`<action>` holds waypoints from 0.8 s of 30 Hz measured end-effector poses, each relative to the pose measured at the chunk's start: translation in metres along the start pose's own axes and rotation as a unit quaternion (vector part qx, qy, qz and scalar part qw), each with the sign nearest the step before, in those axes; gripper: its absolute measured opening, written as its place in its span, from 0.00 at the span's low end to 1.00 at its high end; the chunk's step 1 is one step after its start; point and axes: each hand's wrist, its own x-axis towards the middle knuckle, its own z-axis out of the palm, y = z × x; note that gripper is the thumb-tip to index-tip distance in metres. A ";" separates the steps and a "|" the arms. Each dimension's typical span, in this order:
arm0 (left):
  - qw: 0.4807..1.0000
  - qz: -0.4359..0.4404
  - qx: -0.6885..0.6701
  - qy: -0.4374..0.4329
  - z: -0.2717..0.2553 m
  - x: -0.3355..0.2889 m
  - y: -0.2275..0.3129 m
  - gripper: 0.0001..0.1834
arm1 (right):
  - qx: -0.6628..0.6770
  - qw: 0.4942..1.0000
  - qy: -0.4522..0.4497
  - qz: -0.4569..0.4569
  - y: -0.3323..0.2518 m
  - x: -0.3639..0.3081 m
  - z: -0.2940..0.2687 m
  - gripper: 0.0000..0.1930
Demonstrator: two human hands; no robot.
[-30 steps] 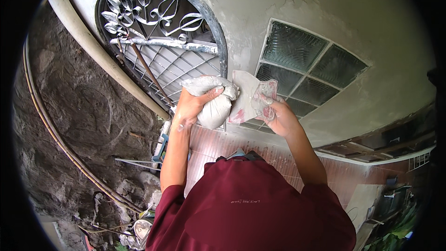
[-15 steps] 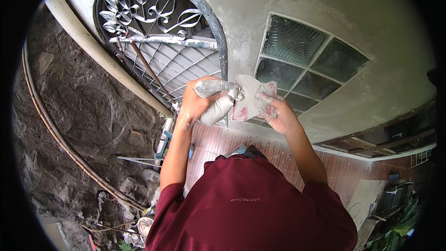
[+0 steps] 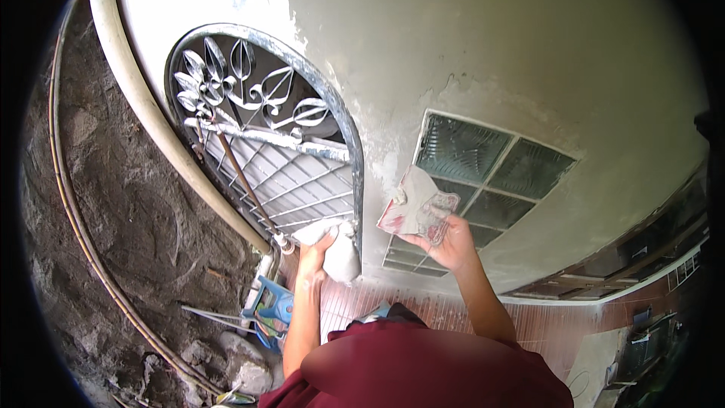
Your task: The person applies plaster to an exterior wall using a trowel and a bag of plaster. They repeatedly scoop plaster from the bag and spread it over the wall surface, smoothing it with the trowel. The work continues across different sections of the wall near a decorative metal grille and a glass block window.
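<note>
My left hand (image 3: 312,263) is closed around a plastic bag of whitish putty (image 3: 342,258), which bulges out past the fingers below the gate's lower part. Off to the right, my right hand (image 3: 455,245) grips a flat putty spreader (image 3: 411,210), pale with red showing at its edge and smeared with putty. A small lump of putty (image 3: 399,196) sits on the spreader's left side. The spreader is in front of the glass-block window (image 3: 464,147); I cannot tell whether it touches the wall. A gap separates bag and spreader.
Ahead stands a grey plastered wall (image 3: 521,53), with an arched metal gate (image 3: 349,132) on its left. A pale pipe (image 3: 143,91) runs beside rough dark ground (image 3: 113,204). A blue plastic stool (image 3: 276,304) stands on reddish tiles (image 3: 336,302) at lower left.
My left hand has moved the putty bag down and away from the spreader. The spreader has tilted in my right hand, with a putty lump on it. The head view has shifted upward.
</note>
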 end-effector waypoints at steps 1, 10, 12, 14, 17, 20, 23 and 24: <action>0.995 -0.010 -0.095 -0.015 -0.010 -0.003 -0.010 0.18 | -0.001 0.999 -0.037 0.003 0.000 0.003 0.006 0.22; 0.954 0.061 -0.284 0.076 -0.084 -0.031 -0.079 0.21 | -0.581 0.519 0.098 -0.619 -0.114 0.052 0.114 0.26; 0.949 0.025 -0.301 0.092 -0.093 -0.038 -0.082 0.22 | -0.682 0.163 0.077 -0.709 -0.152 0.062 0.145 0.29; 0.946 0.027 -0.310 0.095 -0.099 -0.040 -0.084 0.21 | -0.708 -0.035 0.085 -0.700 -0.177 0.079 0.166 0.30; 0.939 0.025 -0.314 0.136 -0.110 -0.044 -0.089 0.22 | -0.751 -0.095 0.073 -0.649 -0.184 0.111 0.158 0.29; 0.939 0.036 -0.309 0.146 -0.117 -0.042 -0.096 0.22 | -0.797 -0.055 -0.018 -0.602 -0.146 0.152 0.115 0.26; 0.930 0.022 -0.330 0.161 -0.117 -0.039 -0.099 0.22 | -0.837 -0.022 -0.121 -0.533 -0.081 0.161 0.061 0.25; 0.934 0.030 -0.323 0.152 -0.116 -0.039 -0.099 0.22 | -0.851 -0.014 -0.134 -0.508 -0.068 0.157 0.051 0.24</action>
